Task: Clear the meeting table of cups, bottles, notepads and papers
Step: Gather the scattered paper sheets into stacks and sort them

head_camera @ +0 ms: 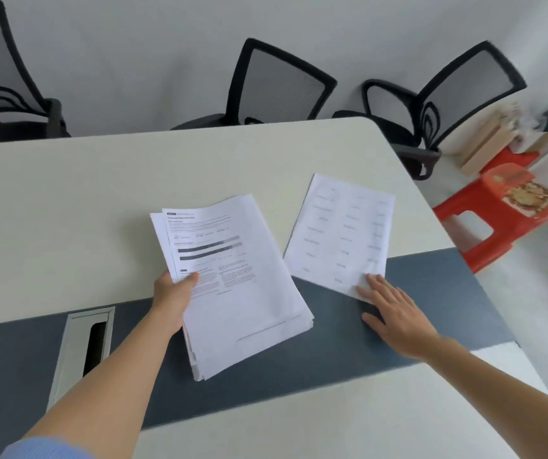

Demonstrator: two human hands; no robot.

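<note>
My left hand (pixel 172 298) grips a thick stack of printed papers (pixel 242 303) by its left edge, thumb on top, holding it just above the table (pixel 67 200). To the right a single sheet (pixel 340 233) lies flat, printed side down, half on the white top and half on the dark blue centre strip (pixel 431 293). My right hand (pixel 395 314) rests flat with spread fingers, fingertips pressing the sheet's near right corner.
A metal cable hatch (pixel 83 346) is set in the blue strip at the left. Three black mesh chairs (pixel 275 87) stand along the far edge. A red plastic stool (pixel 504 207) with a box on it stands right of the table's corner.
</note>
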